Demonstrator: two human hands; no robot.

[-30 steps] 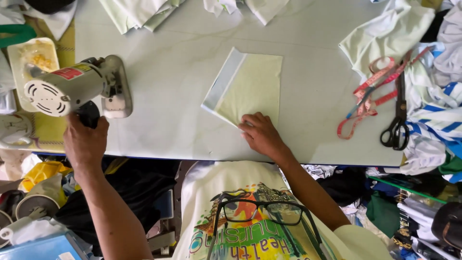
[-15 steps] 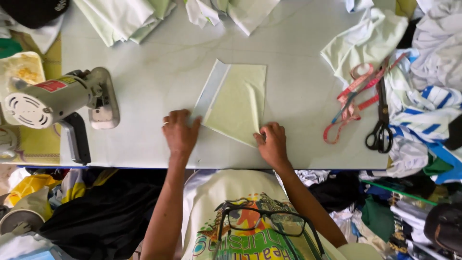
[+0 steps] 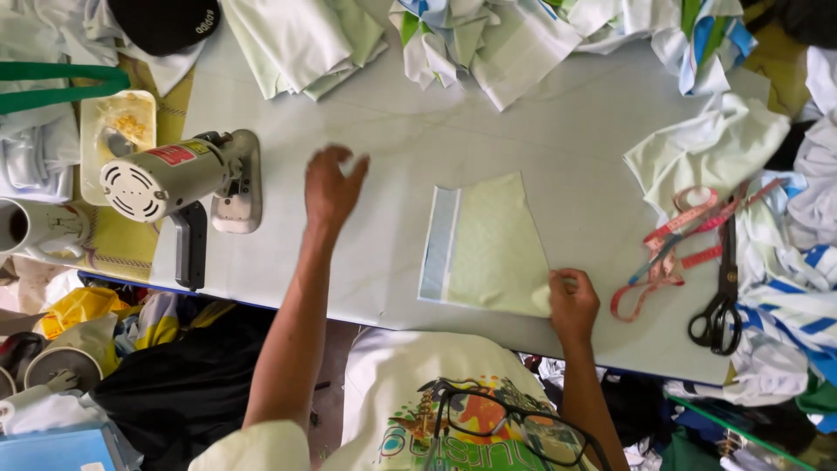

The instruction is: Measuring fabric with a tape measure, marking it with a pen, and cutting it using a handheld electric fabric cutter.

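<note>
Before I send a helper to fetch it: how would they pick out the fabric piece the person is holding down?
On the pale cutting table, look near its front edge, under the right hand. There lies the pale green fabric piece, flat and trapezoid, with a light blue strip along its left side, unlike the crumpled garment heaps around.

I see my right hand (image 3: 573, 301) pinching the near corner of the pale green fabric piece (image 3: 488, 249) flat on the table (image 3: 384, 148). My left hand (image 3: 331, 187) hangs open above the tabletop, between the fabric and the electric cutter (image 3: 174, 179). Scissors (image 3: 719, 296) lie far right.
</note>
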